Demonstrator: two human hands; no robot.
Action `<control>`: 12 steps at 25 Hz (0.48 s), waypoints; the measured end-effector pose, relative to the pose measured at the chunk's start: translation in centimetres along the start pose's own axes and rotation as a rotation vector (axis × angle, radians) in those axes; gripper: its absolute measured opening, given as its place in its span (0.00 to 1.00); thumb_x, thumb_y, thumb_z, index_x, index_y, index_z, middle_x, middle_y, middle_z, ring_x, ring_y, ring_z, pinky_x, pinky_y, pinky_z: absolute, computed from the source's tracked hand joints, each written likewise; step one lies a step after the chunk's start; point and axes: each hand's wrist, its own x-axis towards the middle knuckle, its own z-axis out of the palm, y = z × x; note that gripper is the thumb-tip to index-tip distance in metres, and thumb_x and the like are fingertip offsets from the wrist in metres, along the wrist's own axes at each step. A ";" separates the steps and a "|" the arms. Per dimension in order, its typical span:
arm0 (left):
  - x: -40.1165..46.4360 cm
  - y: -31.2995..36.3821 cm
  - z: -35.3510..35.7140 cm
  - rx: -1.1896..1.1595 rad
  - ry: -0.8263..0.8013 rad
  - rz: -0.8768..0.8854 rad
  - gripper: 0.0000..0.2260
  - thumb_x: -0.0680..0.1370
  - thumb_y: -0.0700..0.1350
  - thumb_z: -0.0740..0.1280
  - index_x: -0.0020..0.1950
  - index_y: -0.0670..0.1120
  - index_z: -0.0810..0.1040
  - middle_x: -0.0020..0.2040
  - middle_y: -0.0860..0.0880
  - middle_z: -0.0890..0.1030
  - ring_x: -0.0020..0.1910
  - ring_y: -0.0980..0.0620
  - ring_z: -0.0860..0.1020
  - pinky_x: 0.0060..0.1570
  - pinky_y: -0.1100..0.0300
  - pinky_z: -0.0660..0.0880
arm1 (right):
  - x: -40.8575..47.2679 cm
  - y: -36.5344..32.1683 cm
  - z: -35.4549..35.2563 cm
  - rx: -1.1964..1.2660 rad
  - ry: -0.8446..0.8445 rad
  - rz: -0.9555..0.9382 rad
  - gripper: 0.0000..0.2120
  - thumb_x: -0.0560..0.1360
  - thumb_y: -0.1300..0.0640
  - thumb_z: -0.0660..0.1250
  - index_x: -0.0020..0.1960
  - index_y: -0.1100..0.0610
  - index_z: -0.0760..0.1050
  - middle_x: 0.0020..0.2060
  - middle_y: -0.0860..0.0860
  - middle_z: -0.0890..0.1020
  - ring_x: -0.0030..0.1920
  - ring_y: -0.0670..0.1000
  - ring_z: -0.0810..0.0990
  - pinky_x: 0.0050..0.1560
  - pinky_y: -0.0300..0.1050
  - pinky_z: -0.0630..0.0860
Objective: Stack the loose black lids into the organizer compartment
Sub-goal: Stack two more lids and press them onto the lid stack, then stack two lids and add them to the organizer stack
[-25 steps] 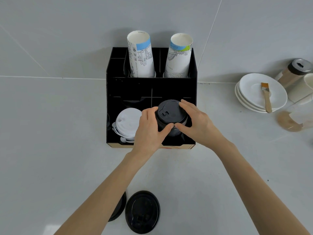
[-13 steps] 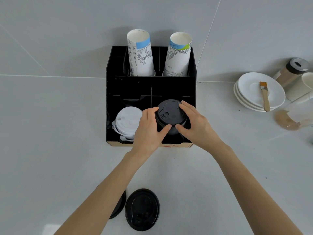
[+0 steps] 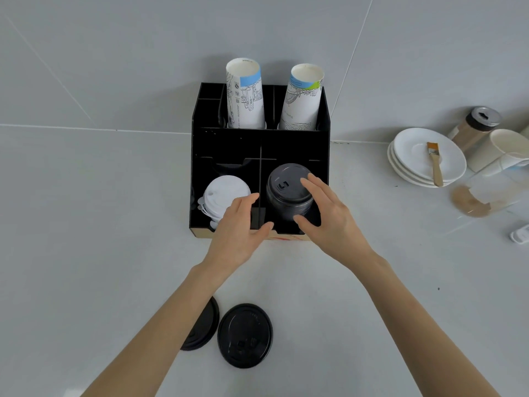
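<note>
A black organizer (image 3: pixel 229 144) stands against the wall. Its front right compartment holds a stack of black lids (image 3: pixel 287 190). My right hand (image 3: pixel 329 216) curves around that stack's right side, fingertips touching the top lid, thumb near its base. My left hand (image 3: pixel 240 227) hovers open just left of the stack, over the divider, fingers apart and holding nothing. Two loose black lids lie on the counter near me: one (image 3: pixel 244 335) in full view, the other (image 3: pixel 201 328) partly hidden under my left forearm.
White lids (image 3: pixel 226 196) fill the front left compartment. Two tall stacks of paper cups (image 3: pixel 246 96) rise from the organizer's back. At the right are stacked white saucers (image 3: pixel 412 156) with a brush (image 3: pixel 435 161), a shaker (image 3: pixel 475 124), and a glass jar (image 3: pixel 492 190).
My left hand has let go of the black stack and drawn back to the left, fingers spread. My right hand has loosened and shifted to the stack's right side.
</note>
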 end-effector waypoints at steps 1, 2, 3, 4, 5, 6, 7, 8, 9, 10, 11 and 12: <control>-0.9 -0.3 -0.3 0.002 -0.011 0.005 0.25 0.75 0.46 0.65 0.69 0.45 0.61 0.68 0.45 0.68 0.66 0.49 0.67 0.59 0.62 0.63 | -0.6 -0.3 0.1 0.005 0.002 -0.008 0.28 0.73 0.58 0.65 0.70 0.53 0.57 0.73 0.49 0.58 0.73 0.47 0.56 0.63 0.30 0.52; -1.8 -0.7 -0.5 0.001 -0.022 0.013 0.24 0.75 0.45 0.65 0.68 0.45 0.61 0.67 0.45 0.69 0.66 0.49 0.67 0.58 0.63 0.62 | -1.3 -0.6 0.3 0.016 0.002 -0.015 0.28 0.73 0.58 0.64 0.70 0.53 0.57 0.73 0.48 0.59 0.73 0.47 0.56 0.63 0.30 0.52; -2.7 -1.1 -0.7 0.000 -0.030 0.017 0.23 0.75 0.45 0.65 0.68 0.44 0.62 0.67 0.45 0.69 0.65 0.49 0.67 0.59 0.63 0.62 | -2.0 -0.9 0.6 0.029 -0.003 -0.021 0.28 0.74 0.58 0.64 0.70 0.53 0.57 0.73 0.48 0.59 0.73 0.46 0.57 0.64 0.31 0.53; -3.6 -1.5 -0.8 0.001 -0.040 0.015 0.23 0.74 0.45 0.65 0.67 0.45 0.63 0.66 0.45 0.69 0.65 0.48 0.68 0.61 0.61 0.63 | -2.7 -1.2 0.9 0.040 -0.013 -0.028 0.28 0.74 0.58 0.64 0.70 0.52 0.57 0.73 0.48 0.59 0.72 0.46 0.57 0.64 0.32 0.54; -4.5 -1.9 -0.9 0.006 -0.056 0.003 0.23 0.74 0.46 0.65 0.67 0.45 0.63 0.66 0.45 0.69 0.65 0.48 0.68 0.63 0.58 0.64 | -3.5 -1.4 1.2 0.047 -0.026 -0.032 0.28 0.74 0.57 0.64 0.70 0.52 0.57 0.73 0.47 0.59 0.72 0.46 0.57 0.65 0.33 0.54; -5.4 -2.3 -1.0 0.017 -0.077 -0.017 0.23 0.74 0.46 0.65 0.67 0.45 0.63 0.66 0.45 0.69 0.65 0.48 0.68 0.64 0.56 0.65 | -4.2 -1.5 1.6 0.048 -0.043 -0.033 0.28 0.74 0.57 0.64 0.70 0.52 0.57 0.73 0.47 0.59 0.72 0.45 0.58 0.65 0.34 0.55; -6.2 -2.8 -1.0 0.030 -0.100 -0.037 0.23 0.74 0.47 0.65 0.67 0.46 0.63 0.67 0.46 0.69 0.66 0.48 0.67 0.66 0.54 0.65 | -5.0 -1.5 2.1 0.046 -0.059 -0.035 0.28 0.74 0.57 0.64 0.70 0.52 0.57 0.73 0.48 0.60 0.72 0.46 0.58 0.66 0.34 0.55; -7.1 -3.3 -0.9 0.042 -0.124 -0.055 0.23 0.74 0.47 0.65 0.68 0.46 0.62 0.67 0.46 0.68 0.66 0.48 0.67 0.67 0.52 0.65 | -5.6 -1.5 2.6 0.043 -0.075 -0.035 0.28 0.74 0.57 0.64 0.70 0.52 0.57 0.73 0.48 0.60 0.72 0.46 0.58 0.66 0.35 0.55; -8.0 -3.7 -0.9 0.051 -0.142 -0.067 0.24 0.74 0.47 0.65 0.68 0.46 0.62 0.68 0.46 0.67 0.66 0.48 0.67 0.67 0.51 0.65 | -6.4 -1.5 3.2 0.040 -0.091 -0.031 0.28 0.74 0.58 0.64 0.70 0.53 0.57 0.73 0.48 0.60 0.72 0.47 0.58 0.66 0.35 0.55; -8.7 -4.1 -0.8 0.059 -0.154 -0.076 0.24 0.74 0.47 0.65 0.68 0.46 0.62 0.68 0.47 0.67 0.65 0.48 0.67 0.66 0.51 0.66 | -7.0 -1.4 3.7 0.036 -0.106 -0.026 0.28 0.73 0.58 0.64 0.70 0.53 0.57 0.72 0.49 0.60 0.72 0.47 0.58 0.67 0.35 0.55; -9.4 -4.4 -0.6 0.068 -0.161 -0.083 0.24 0.74 0.47 0.65 0.68 0.47 0.62 0.67 0.47 0.68 0.65 0.48 0.68 0.65 0.52 0.67 | -7.7 -1.4 4.1 0.032 -0.123 -0.019 0.28 0.74 0.58 0.64 0.70 0.53 0.57 0.72 0.49 0.61 0.72 0.47 0.58 0.67 0.35 0.55; -10.1 -4.7 -0.5 0.079 -0.168 -0.091 0.24 0.74 0.48 0.65 0.68 0.47 0.62 0.67 0.47 0.68 0.64 0.48 0.68 0.64 0.53 0.67 | -8.4 -1.3 4.6 0.033 -0.140 -0.008 0.28 0.74 0.58 0.64 0.70 0.53 0.57 0.72 0.49 0.61 0.72 0.47 0.58 0.67 0.35 0.54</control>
